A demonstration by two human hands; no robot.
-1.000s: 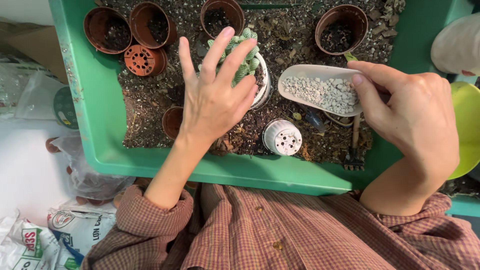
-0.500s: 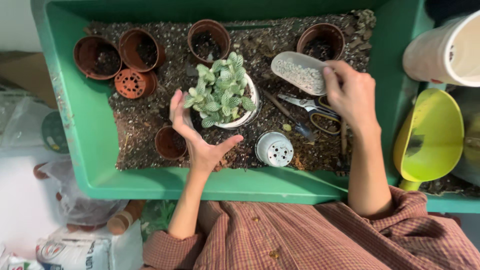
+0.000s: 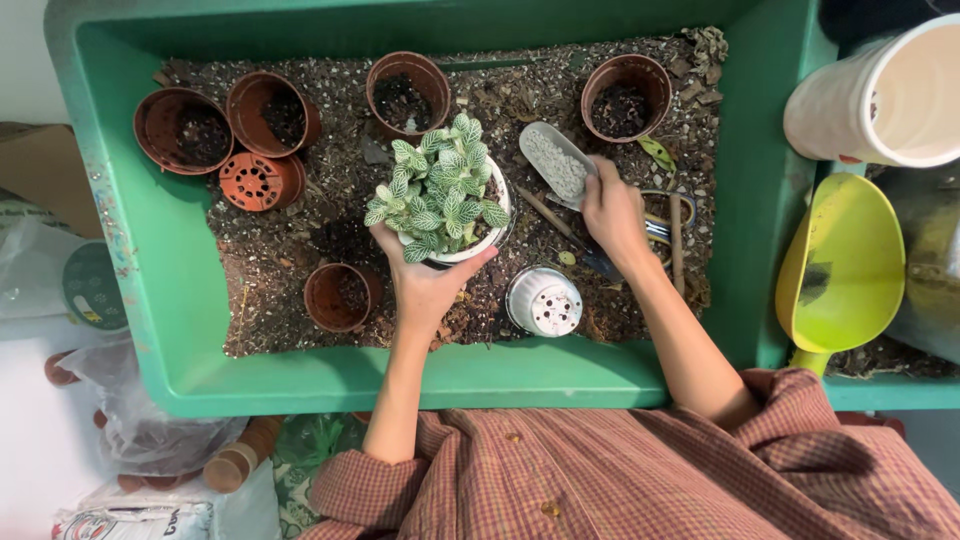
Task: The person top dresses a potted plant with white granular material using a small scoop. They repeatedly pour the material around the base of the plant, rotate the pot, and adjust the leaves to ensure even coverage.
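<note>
Head view: our left hand (image 3: 425, 280) cups the white pot (image 3: 478, 232) of the veined plant (image 3: 437, 187) from its near side, fingers curled on the rim. Just right of it, our right hand (image 3: 612, 212) grips the scoop (image 3: 556, 163) of pale grit, long axis slanting up-left toward the pot; scissors (image 3: 662, 226) lie beneath in the green tray (image 3: 150, 250)

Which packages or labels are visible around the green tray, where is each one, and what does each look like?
Printed bag: bottom left corner, below the green tray; white, crumpled, with red and dark print.
Round label: left of the tray, on clear plastic wrap; dark green disc with small pale marks.
Clear plastic bag: below the tray's left corner; transparent, wrinkled, no print visible.
No signs or screens are in view.
</note>
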